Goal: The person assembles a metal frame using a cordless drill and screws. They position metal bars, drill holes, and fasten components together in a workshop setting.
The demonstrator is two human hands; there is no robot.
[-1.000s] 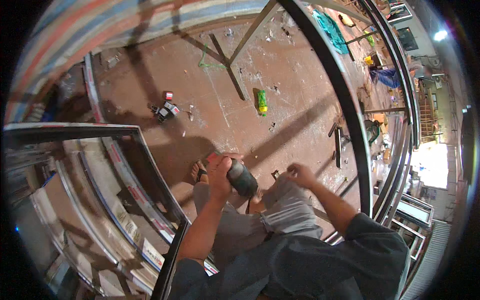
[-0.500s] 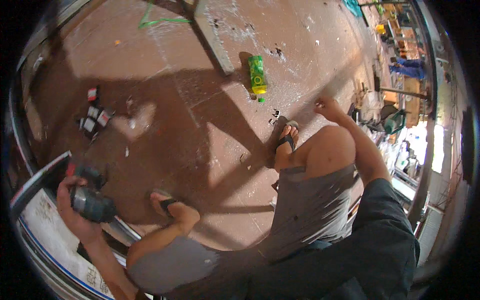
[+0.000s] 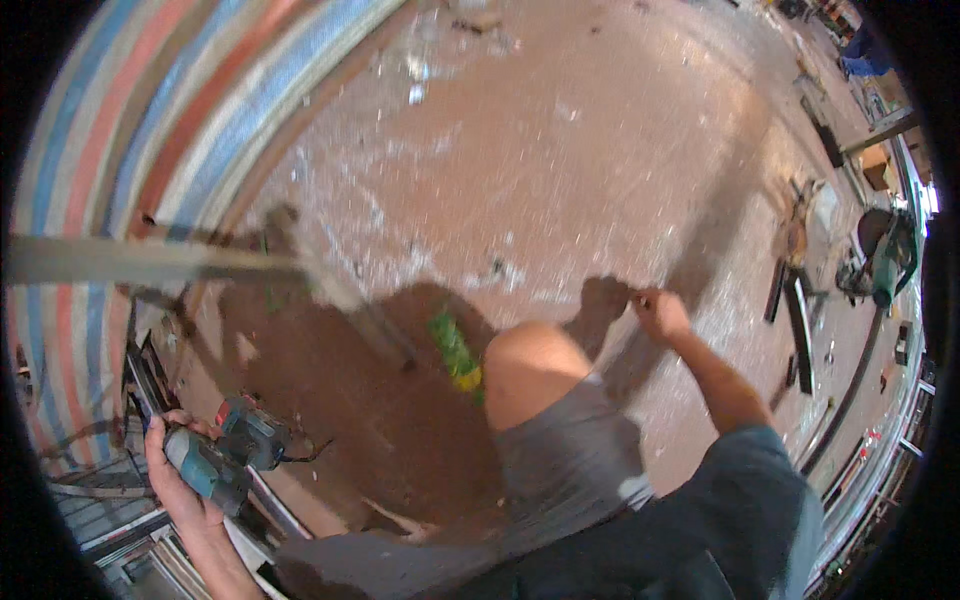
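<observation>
My left hand [image 3: 171,482] is wrapped round a teal and black cordless drill [image 3: 207,472], low at the left, beside long metal bars. The dark battery end [image 3: 255,438] of the drill points toward the floor. My right hand [image 3: 662,316] hangs out over the floor beyond my knee with its fingers curled together. Whatever may be in those fingers is too small to make out. A green and yellow packet [image 3: 454,348] lies on the floor in shadow, just left of my bent knee.
A striped sheet [image 3: 170,130] hangs along the far left, with a pale bar [image 3: 150,260] crossing in front of it. Dark strips [image 3: 800,325] lie on the brown floor [image 3: 560,170] at right, near a green and black power tool [image 3: 885,262]. Metal lengths line the right edge.
My view and body have shifted forward, bringing the striped sheet in and the green packet close to my knee. The drill stays in my left hand; my right hand remains curled.
</observation>
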